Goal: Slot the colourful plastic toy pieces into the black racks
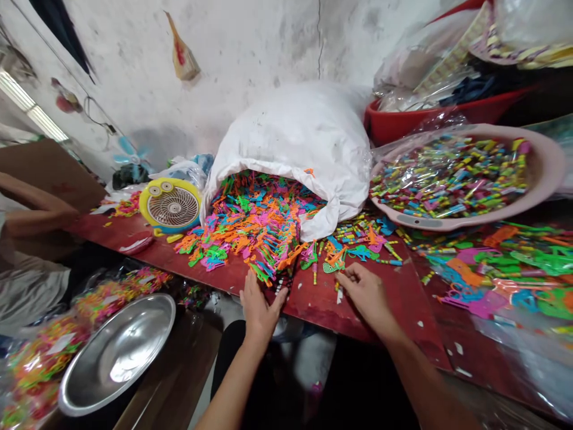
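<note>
A white woven sack (295, 137) lies on its side on a red tabletop (322, 313), spilling a heap of small bright plastic toy pieces (255, 221) in pink, orange, green and blue. My left hand (262, 307) sits against the heap's near edge, with its fingers by a dark strip of pieces (282, 285). To the right, my right hand (367, 295) curls over the tabletop beside scattered small pieces. Neither grip is clear at this size.
A pink basin (550, 161) of striped plastic sticks sits at right, above more pieces on plastic sheet (501, 269). A steel bowl (116, 352) and filled plastic bags (45, 358) lie at lower left. A small fan (172, 206) stands nearby. Another person's arm (36, 209) reaches in at left.
</note>
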The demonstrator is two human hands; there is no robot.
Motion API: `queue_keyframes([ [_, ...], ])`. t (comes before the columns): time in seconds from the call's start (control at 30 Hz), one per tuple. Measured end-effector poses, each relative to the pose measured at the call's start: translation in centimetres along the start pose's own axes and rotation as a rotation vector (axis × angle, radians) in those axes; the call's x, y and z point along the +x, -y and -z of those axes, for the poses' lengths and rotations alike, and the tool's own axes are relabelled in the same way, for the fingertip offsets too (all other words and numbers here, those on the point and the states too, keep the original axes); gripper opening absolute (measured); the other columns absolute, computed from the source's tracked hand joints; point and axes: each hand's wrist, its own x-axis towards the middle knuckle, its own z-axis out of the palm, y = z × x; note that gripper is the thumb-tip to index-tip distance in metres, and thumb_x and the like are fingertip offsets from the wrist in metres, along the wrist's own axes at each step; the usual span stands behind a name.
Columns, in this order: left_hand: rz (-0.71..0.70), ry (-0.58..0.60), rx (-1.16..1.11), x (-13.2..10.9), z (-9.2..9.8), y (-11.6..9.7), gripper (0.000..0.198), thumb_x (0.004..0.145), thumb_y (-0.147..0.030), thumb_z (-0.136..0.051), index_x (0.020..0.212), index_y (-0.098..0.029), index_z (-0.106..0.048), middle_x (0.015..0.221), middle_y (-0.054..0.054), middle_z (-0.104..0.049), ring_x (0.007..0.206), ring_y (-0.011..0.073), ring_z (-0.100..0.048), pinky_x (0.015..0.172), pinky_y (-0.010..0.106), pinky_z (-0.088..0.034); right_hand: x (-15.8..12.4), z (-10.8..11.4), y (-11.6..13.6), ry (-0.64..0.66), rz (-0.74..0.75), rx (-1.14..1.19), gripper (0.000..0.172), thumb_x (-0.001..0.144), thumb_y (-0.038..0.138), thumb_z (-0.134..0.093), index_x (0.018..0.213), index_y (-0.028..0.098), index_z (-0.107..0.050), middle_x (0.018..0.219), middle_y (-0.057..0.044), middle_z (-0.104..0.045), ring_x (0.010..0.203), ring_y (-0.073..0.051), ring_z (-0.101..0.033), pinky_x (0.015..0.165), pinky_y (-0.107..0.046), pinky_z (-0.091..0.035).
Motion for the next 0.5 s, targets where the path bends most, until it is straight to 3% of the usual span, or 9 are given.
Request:
queue_keyframes([
  [0.07,-0.078,-0.121,-0.135,-1.8,1.0,-0.6,0.051,0.089,-0.043,-0.059,0.132,-0.016,-0.053,0.124,0.017,-0.061,0.12,0.031,-0.057,0.105,0.052,-0.044,-0.6,0.4,0.5,0.068,-0.04,0.069,0.03,0.076,0.048,-0.061,0.063,0.022,-0.053,0.055,0.003,-0.052,0.054,-0.013,-0.047,0.052,-0.024,-0.032],
  [0.1,-0.118,-0.117,-0.207,-2.8,1.4,-1.3,0.043,0.092,-0.038,-0.057,0.13,-0.017,-0.055,0.12,0.015,-0.062,0.115,0.0283,-0.059,0.102,0.048,-0.047,-1.0,0.2,1.0,0.125,-0.062,0.121,0.029,0.075,0.047,-0.061,0.064,0.021,-0.054,0.055,0.003,-0.053,0.053,-0.013,-0.048,0.052,-0.024,-0.034],
  [0.2,-0.181,0.192,-0.385,-4.8,1.4,-3.9,0.044,0.092,-0.031,-0.056,0.136,-0.02,-0.053,0.124,0.014,-0.063,0.109,0.0236,-0.063,0.094,0.037,-0.053,-2.7,-1.4,2.8,0.311,-0.086,0.241,0.024,0.074,0.043,-0.062,0.065,0.021,-0.055,0.055,0.004,-0.053,0.05,-0.012,-0.047,0.049,-0.024,-0.035],
  [0.27,-0.126,0.332,-0.475,-5.2,0.5,-5.3,0.048,0.092,-0.03,-0.055,0.139,-0.019,-0.051,0.126,0.014,-0.064,0.11,0.0232,-0.065,0.095,0.036,-0.054,-3.8,-2.5,3.5,0.352,-0.077,0.252,0.022,0.074,0.039,-0.062,0.063,0.022,-0.054,0.055,0.004,-0.054,0.051,-0.011,-0.048,0.049,-0.023,-0.036],
  [0.33,-0.047,0.371,-0.563,-5.0,-0.5,-5.8,0.043,0.092,-0.029,-0.052,0.134,-0.018,-0.057,0.124,0.012,-0.067,0.111,0.0227,-0.065,0.097,0.035,-0.053,-4.2,-2.9,3.5,0.377,-0.051,0.244,0.017,0.075,0.036,-0.061,0.066,0.021,-0.057,0.059,0.003,-0.058,0.054,-0.012,-0.052,0.052,-0.023,-0.039],
  [0.43,0.069,0.377,-0.674,-4.2,-1.7,-5.5,0.038,0.09,-0.031,-0.056,0.124,-0.018,-0.065,0.117,0.01,-0.071,0.104,0.0213,-0.068,0.094,0.032,-0.053,-3.0,-1.5,2.6,0.411,-0.028,0.218,0.018,0.079,0.037,-0.06,0.082,0.02,-0.066,0.068,0.001,-0.066,0.058,-0.013,-0.058,0.055,-0.024,-0.044],
  [0.5,0.158,0.386,-0.753,-3.8,-2.0,-5.3,0.038,0.087,-0.035,-0.06,0.121,-0.017,-0.066,0.104,0.008,-0.074,0.089,0.0188,-0.068,0.083,0.029,-0.054,-1.1,0.3,1.6,0.284,-0.042,0.136,0.026,0.082,0.041,-0.057,0.091,0.019,-0.068,0.071,-0.001,-0.068,0.058,-0.015,-0.06,0.055,-0.025,-0.044],
])
